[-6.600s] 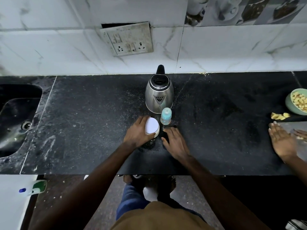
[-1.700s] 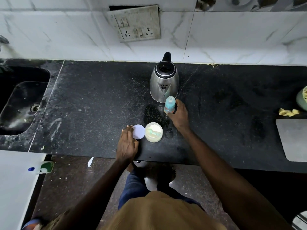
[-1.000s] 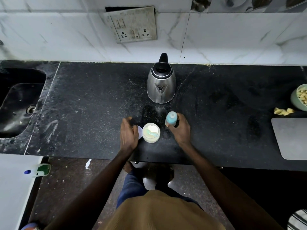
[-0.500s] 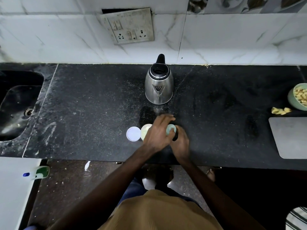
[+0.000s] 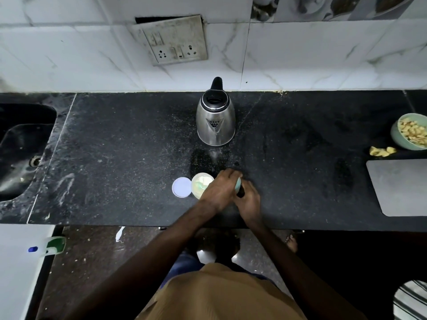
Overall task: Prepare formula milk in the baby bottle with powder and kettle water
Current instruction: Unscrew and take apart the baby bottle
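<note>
The right hand (image 5: pixel 248 199) gripped the baby bottle (image 5: pixel 238 185) on the worktop (image 5: pixel 115 158) beside the open powder tin (image 5: pixel 201 183), left hand (image 5: pixel 220 189) pinched its cap, prob. unscrewing; next needs powder, then kettle (image 5: pixel 215 121) water.

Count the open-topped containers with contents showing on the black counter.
2: the powder tub, lid off, at the front edge beside the left hand; and the green bowl of pale pieces at the far right. The baby bottle is mostly hidden by both hands.
</note>
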